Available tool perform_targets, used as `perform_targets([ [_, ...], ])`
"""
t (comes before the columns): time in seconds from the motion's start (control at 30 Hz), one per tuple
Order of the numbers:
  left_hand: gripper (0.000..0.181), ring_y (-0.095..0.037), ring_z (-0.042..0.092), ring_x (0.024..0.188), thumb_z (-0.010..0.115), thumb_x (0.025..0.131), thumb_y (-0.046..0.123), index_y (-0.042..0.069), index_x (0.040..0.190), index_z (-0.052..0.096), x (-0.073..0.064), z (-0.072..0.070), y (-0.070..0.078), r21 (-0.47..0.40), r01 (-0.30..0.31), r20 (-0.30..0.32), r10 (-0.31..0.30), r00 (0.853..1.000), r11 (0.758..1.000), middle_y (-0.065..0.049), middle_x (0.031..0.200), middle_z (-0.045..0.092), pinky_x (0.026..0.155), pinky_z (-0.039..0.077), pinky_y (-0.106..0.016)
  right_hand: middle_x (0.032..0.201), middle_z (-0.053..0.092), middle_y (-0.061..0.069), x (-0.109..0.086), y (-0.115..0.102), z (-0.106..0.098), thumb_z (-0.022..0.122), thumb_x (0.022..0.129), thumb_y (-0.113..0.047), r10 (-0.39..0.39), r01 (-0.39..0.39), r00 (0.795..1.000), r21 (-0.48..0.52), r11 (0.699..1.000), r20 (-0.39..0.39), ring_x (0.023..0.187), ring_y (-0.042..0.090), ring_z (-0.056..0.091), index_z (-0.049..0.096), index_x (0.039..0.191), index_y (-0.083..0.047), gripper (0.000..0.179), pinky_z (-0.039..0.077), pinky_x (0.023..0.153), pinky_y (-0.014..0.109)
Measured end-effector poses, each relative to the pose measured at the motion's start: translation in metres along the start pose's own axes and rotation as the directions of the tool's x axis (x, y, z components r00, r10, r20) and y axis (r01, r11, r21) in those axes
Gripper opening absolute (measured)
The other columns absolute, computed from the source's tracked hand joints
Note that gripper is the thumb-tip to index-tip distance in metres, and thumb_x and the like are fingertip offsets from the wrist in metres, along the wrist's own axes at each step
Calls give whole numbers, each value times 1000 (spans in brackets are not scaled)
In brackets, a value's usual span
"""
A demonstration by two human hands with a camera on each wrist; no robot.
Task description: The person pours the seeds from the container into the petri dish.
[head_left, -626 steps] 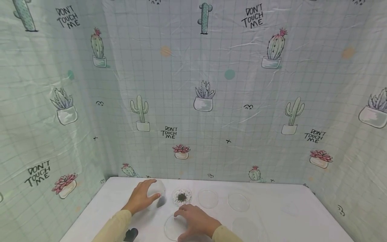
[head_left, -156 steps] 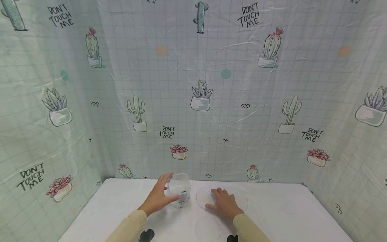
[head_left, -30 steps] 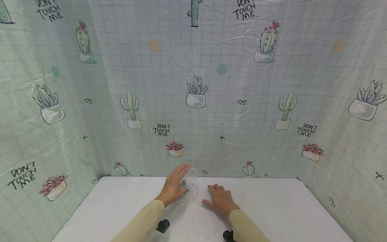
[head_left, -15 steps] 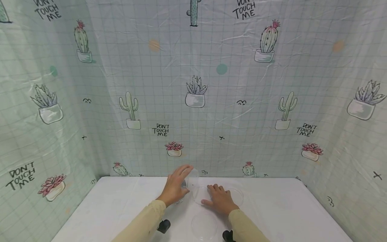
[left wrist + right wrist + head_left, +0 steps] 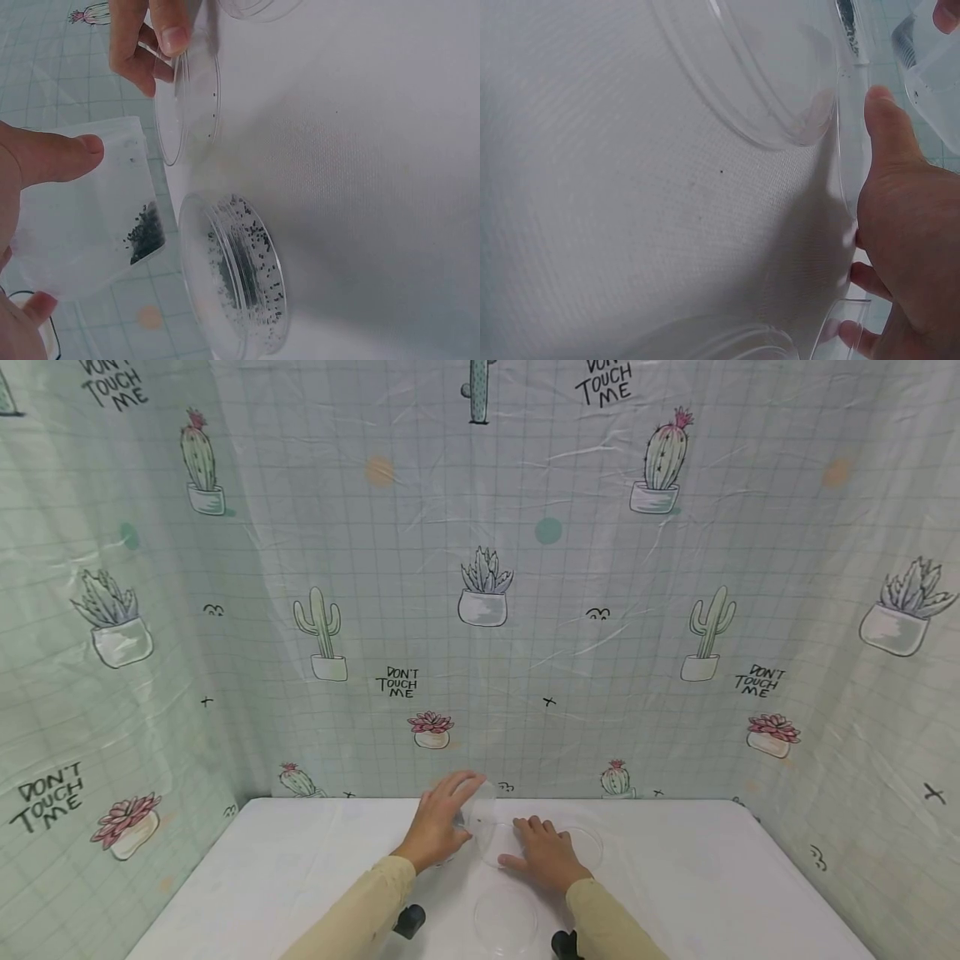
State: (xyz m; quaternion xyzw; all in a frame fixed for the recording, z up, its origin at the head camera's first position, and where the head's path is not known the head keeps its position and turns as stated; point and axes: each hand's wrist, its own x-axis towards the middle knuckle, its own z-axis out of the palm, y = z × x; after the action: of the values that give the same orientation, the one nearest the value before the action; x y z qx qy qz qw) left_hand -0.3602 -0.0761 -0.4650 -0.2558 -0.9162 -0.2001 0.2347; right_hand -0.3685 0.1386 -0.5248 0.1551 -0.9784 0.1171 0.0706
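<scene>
My left hand (image 5: 431, 827) grips a translucent plastic tub (image 5: 75, 232), tilted above the table. Dark, seed-like grains (image 5: 146, 236) have gathered in its lower corner. A clear petri dish (image 5: 171, 135) lies under the tub's mouth, with a few grains in it. My right hand (image 5: 547, 856) holds this dish, thumb at its near rim and the other fingers around its right side. Close beneath the left hand stands another petri dish (image 5: 196, 292), scattered with many grains; the left hand largely hides it in the head view.
One more petri dish (image 5: 592, 847) lies just right of the right hand, and another (image 5: 506, 922) nearer the front. White cloth covers the table (image 5: 697, 893). A cactus-print curtain (image 5: 555, 610) encloses the back and sides. A few stray grains dot the cloth.
The left hand has carried the tub rightward from over the grain-filled dish to the neighbouring one. Earlier, the right hand was at a front dish. During the last second, only slight tub movement shows.
</scene>
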Motion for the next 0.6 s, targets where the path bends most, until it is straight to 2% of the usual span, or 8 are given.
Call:
perform_targets([
  [0.07, 90, -24, 43, 135, 89, 65, 10, 27, 142, 46, 0, -1, 1, 2, -5, 6, 5, 1000, 1000, 2, 145, 44, 101, 43, -55, 116, 56, 9, 0, 1, 0, 61, 82, -64, 1, -1, 1000, -4, 1000, 1, 108, 30, 53, 51, 133, -12, 73, 47, 87, 60],
  [0.37, 91, -23, 44, 135, 89, 64, 9, 26, 142, 46, -1, -2, 4, 33, -51, 3, 51, 999, 998, 0, 144, 46, 92, 46, -48, 116, 56, 9, -1, 1, 1, 61, 82, -64, -2, 2, 1000, -2, 1000, -3, 108, 31, 53, 51, 132, -12, 73, 46, 88, 62],
  [0.6, 92, -25, 41, 137, 88, 65, 9, 26, 143, 44, -2, 1, 5, 44, -50, 26, 49, 998, 998, -2, 147, 44, 95, 45, -51, 116, 56, 9, -1, 0, 0, 61, 82, -63, -3, 3, 1000, 4, 1000, 3, 109, 31, 53, 51, 133, -11, 73, 46, 89, 63],
])
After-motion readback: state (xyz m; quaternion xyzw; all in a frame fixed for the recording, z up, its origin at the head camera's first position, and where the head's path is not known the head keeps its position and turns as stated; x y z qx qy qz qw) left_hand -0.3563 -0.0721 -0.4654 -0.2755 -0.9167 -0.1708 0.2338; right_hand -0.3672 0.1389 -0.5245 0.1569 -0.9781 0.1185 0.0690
